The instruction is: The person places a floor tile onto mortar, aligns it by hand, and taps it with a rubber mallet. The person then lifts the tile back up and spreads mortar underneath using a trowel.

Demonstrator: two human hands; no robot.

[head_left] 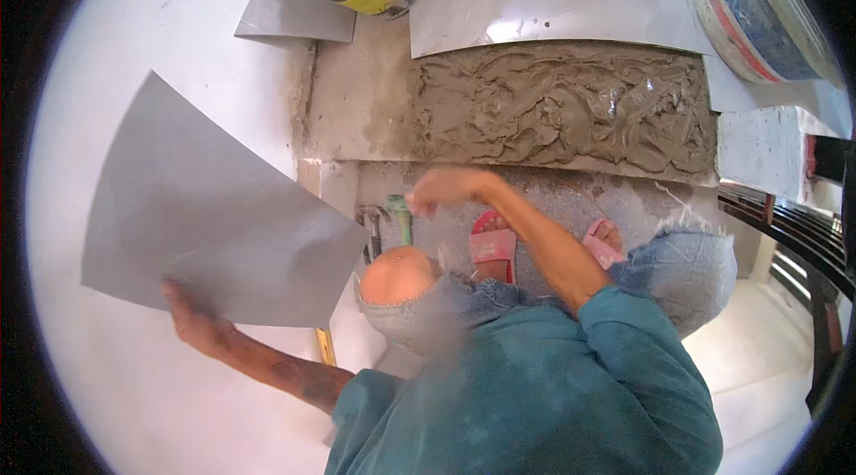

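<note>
Grey tile (214, 217), one: left of the mortar bed (553, 105); likely heavy, stiff, brittle, slick; best held by opposite edges. Your left hand (201, 322): touching its near edge. Your right hand (446, 190): blurred, on your side of the mortar bed. Fingers, both: cannot tell whether apart or together.

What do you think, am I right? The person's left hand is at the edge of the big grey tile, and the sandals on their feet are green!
Not quite: the sandals are pink, not green, as the head view shows. The rest is right: the left hand is at the edge of the big grey tile.
</note>
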